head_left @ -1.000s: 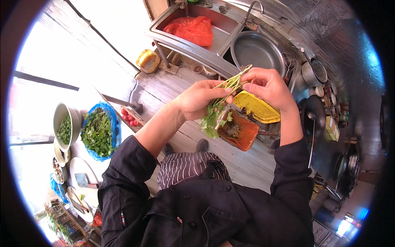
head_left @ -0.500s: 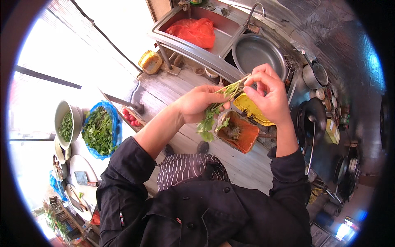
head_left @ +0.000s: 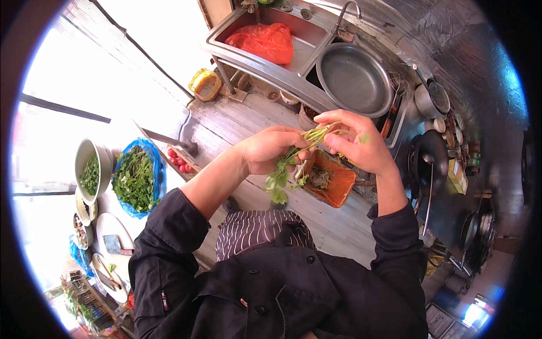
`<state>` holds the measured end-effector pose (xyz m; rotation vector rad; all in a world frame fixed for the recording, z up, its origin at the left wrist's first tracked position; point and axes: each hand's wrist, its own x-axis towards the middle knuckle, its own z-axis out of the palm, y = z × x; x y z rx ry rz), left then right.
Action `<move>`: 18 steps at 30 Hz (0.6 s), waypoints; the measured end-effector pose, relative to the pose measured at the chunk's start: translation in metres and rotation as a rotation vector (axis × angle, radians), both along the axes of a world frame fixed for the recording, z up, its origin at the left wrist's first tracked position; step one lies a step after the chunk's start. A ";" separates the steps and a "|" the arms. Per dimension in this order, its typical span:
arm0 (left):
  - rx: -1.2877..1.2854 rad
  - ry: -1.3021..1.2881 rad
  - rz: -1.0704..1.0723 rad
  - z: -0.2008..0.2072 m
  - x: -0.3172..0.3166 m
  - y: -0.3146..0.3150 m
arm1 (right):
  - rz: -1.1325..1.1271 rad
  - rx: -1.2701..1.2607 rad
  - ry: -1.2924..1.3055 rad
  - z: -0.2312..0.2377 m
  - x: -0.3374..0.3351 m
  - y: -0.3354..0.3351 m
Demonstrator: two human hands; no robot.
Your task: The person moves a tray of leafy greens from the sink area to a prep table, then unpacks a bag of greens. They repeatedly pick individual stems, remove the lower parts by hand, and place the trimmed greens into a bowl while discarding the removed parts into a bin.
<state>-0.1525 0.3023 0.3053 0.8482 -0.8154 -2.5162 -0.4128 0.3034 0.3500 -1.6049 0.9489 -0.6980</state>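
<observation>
My left hand (head_left: 275, 150) is closed around a small bunch of leafy greens (head_left: 278, 179), possibly coriander or celery; the leaves hang below the fist. The thin pale stems point up and right toward my right hand (head_left: 358, 144). Its thumb and fingers are bent and pinch at the stem ends, where a blurred green leaf shows by the knuckles. Just beneath both hands stands an orange bin (head_left: 339, 183) with plant scraps inside, on the plank floor.
A steel sink (head_left: 307, 42) holds a red plastic bag (head_left: 262, 42) and, at its right, a wide metal basin (head_left: 354, 79). On the left table are a blue-lined bowl of greens (head_left: 135, 181), a pale bowl (head_left: 104, 169) and a cleaver (head_left: 113, 244). A wok (head_left: 427, 161) sits at right.
My right hand has come down a little and its fingers have shifted at the stem ends. My left hand has dropped slightly, tilting the bunch. The yellow thing beside the bin is now mostly hidden.
</observation>
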 end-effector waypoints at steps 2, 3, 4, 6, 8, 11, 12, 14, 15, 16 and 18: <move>0.001 -0.010 -0.003 0.003 -0.001 0.001 | 0.033 -0.156 0.054 -0.001 -0.001 0.001; 0.019 -0.016 0.000 0.005 -0.002 0.002 | 0.038 -0.176 0.047 -0.003 -0.002 0.001; 0.036 -0.028 0.003 0.006 -0.003 0.003 | 0.041 -0.175 0.047 -0.004 -0.003 0.002; 0.045 -0.035 -0.010 0.008 -0.004 0.004 | 0.039 -0.166 0.034 -0.007 -0.006 0.002; 0.022 -0.007 -0.048 0.009 -0.006 0.004 | 0.030 -0.152 0.006 -0.011 -0.008 0.002; -0.068 -0.069 -0.086 0.007 -0.007 0.003 | 0.017 -0.099 0.004 -0.014 -0.010 0.003; -0.123 -0.090 -0.082 0.007 -0.008 0.003 | 0.014 -0.103 0.000 -0.015 -0.011 0.003; -0.243 -0.145 -0.092 0.006 -0.011 0.002 | -0.013 -0.064 0.003 -0.015 -0.012 0.005; -0.325 -0.206 -0.082 0.006 -0.012 0.002 | -0.013 -0.072 0.005 -0.015 -0.012 0.006; -0.411 -0.264 -0.079 0.007 -0.013 0.001 | -0.011 -0.063 0.009 -0.014 -0.012 0.006; -0.484 -0.288 -0.081 0.010 -0.017 0.001 | -0.016 -0.060 0.027 -0.013 -0.013 0.007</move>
